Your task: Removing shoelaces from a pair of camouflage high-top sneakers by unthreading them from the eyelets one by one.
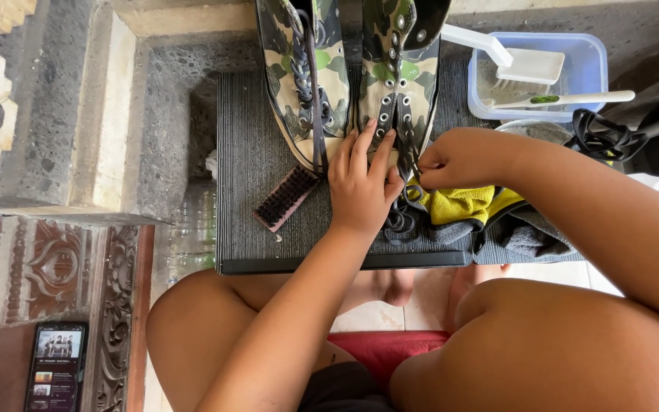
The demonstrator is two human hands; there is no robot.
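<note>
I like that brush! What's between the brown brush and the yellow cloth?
In the head view, the person's left hand and dark loose laces lie between the brown brush and the yellow cloth.

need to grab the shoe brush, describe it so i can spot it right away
Find the dark ribbed mat holding the camouflage high-top shoes. The brush lies just left of the left hand, below the left shoe's toe. It is pink-backed with dark bristles, unlike the white brushes in the blue tub.

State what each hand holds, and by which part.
The right hand pinches the dark shoelace beside the eyelets. The left hand lies flat on the camouflage shoe, gripping nothing.
</note>
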